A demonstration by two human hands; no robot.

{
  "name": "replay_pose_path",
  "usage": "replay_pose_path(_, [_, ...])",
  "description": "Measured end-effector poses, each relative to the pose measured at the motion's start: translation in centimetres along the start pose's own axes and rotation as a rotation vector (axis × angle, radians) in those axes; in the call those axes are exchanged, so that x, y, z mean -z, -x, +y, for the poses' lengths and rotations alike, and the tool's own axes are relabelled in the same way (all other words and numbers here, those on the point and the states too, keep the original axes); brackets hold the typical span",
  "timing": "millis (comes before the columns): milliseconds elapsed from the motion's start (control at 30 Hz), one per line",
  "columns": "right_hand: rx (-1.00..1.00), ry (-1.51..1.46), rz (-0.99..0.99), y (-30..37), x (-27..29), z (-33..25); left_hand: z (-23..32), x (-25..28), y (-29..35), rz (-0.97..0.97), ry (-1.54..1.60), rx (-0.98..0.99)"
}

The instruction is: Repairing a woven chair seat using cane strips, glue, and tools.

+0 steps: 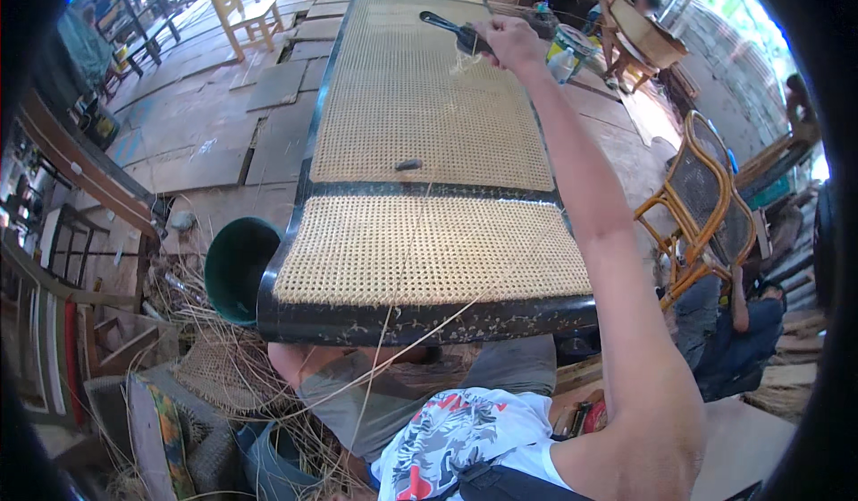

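Observation:
My right arm reaches to the far end of a long woven cane panel [429,117] set in a black curved frame [313,325]. There my right hand [511,42] is closed around a dark tool [440,21] with a looped handle end; its working part is partly hidden, so its kind is unclear. Pale loose fibres [465,60] lie just below it on the weave. A small dark elongated object [408,164] rests on the panel nearer to me. Long thin cane strands [384,349] trail over the near edge. My left hand is out of view.
A dark green bucket [237,269] stands beside the panel's near left corner, with a tangle of cane strands [241,367] below it. At right are a rattan chair [706,197] and a person's arm [740,300]. A small yellow chair [243,18] stands far left.

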State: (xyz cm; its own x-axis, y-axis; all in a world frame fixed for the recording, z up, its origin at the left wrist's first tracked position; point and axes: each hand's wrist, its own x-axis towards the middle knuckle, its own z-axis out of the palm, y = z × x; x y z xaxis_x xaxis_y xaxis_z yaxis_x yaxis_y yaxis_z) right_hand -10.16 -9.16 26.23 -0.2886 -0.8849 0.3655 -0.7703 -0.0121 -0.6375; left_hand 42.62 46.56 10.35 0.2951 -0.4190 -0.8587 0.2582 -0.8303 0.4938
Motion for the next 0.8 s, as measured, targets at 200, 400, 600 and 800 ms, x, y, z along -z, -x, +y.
replay_pose_path(200, [0.166,-0.239,0.101,8.4,1.5,-2.2,8.5,1.6,2.8,0.0,-0.926,-0.956])
replay_pose_path(400, [0.123,-0.237,0.14,14.7,0.8,-1.3,25.6,-20.4,5.5,-0.624,-0.186,-1.068])
replay_pose_path(600, [0.199,-0.253,0.211,16.8,0.9,-0.1,27.4,-43.3,-0.7,-0.823,-0.311,-0.988])
replay_pose_path(800, [0.029,-0.139,0.273,17.6,4.5,6.3,24.3,-52.0,-0.1,-0.58,-0.408,-1.377])
